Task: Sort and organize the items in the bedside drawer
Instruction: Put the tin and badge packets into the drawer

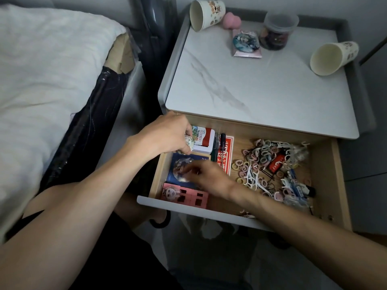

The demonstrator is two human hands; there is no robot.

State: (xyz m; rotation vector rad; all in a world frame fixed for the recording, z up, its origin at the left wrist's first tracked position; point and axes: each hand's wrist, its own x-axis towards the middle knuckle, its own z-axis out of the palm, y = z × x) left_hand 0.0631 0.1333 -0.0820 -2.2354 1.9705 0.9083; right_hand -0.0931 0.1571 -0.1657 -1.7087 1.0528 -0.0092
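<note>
Left hand (167, 135) is curled round a small patterned bundle (189, 141). It looks soft and crinkly, and I'd guess it weighs next to nothing. Right hand (211, 177) is down on a blue booklet with a globe picture (184, 164), but the fingers are blurred, so I can't tell if it's pinching or just touching.

Both are inside the open drawer (178, 206). The booklet looks flat and slick, so I'd lift it by an edge. The tin (204, 139) just past the left hand is rigid, so grab it by the sides. Its red-and-white label is too small to read.

The red pack (225, 159) beside it has white characters I can't make out. Right of the right hand is a heap of hair ties and floss picks (266, 164). They're light and loose and will scatter, so scoop them.
</note>
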